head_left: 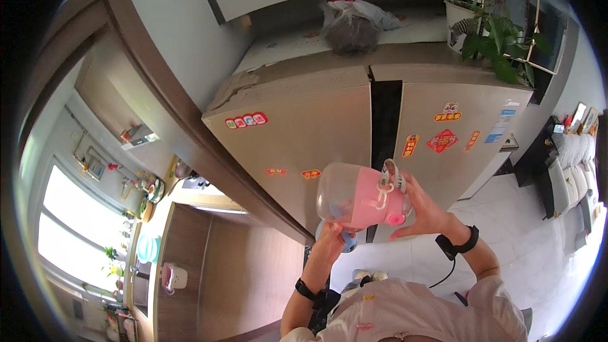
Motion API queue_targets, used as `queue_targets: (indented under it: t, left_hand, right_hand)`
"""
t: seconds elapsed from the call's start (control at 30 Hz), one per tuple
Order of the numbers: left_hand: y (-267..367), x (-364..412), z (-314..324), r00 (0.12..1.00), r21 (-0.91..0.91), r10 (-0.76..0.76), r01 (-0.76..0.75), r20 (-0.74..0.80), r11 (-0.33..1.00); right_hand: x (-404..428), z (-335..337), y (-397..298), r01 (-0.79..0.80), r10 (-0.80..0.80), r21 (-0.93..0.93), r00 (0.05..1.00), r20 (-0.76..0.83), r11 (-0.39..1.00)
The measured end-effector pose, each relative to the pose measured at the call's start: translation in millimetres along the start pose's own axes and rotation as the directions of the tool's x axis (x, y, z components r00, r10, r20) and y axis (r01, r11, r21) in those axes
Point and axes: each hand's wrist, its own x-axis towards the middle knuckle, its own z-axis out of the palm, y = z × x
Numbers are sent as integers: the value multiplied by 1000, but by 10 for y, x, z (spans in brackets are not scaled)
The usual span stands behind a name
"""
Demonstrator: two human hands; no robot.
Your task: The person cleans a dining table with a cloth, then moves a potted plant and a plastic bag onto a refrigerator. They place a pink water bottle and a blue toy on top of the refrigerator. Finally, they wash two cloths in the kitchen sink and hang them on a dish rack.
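Note:
Before a two-door refrigerator (304, 128), a clear plastic bottle with a pink lid (365, 194) is held on its side. A white printed strap and a thin cord hang on the pink part, which has a round pink button. My left hand (330, 242) grips something blue and rounded (350, 242) under the bottle, its fingers touching the bottle's lower side. What the blue thing is, I cannot tell. My right hand (422, 211) is at the lid end, fingers behind the strap and thumb apart below; how firmly it holds the lid is unclear. Both wrists wear black bands.
A potted plant (460, 26) and a plastic bag (354, 28) sit on the refrigerator top. A brown door frame (199, 118) stands close on the left, with a kitchen counter (164, 228) beyond. Tiled floor and a sofa (563, 190) lie to the right.

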Motion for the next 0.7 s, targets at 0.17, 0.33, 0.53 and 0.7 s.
queue_targets:
  t: [0.17, 0.33, 0.53, 0.7]
  left_hand:
    - [186, -107, 279, 996, 241, 46, -27, -71, 970]
    - [357, -170, 527, 981, 221, 113, -76, -160, 972]
    - [296, -235, 620, 946, 236, 239, -186, -219, 954]
    - [280, -253, 643, 936, 271, 287, -228, -204, 935]
  right_hand:
    - [54, 129, 214, -53, 86, 334, 993, -86, 941]
    - [167, 241, 104, -88, 162, 481, 980, -113, 872]
    - [216, 304, -40, -126, 244, 583, 961, -128, 802]
    - [205, 359, -12, -96, 256, 624, 951, -172, 776]
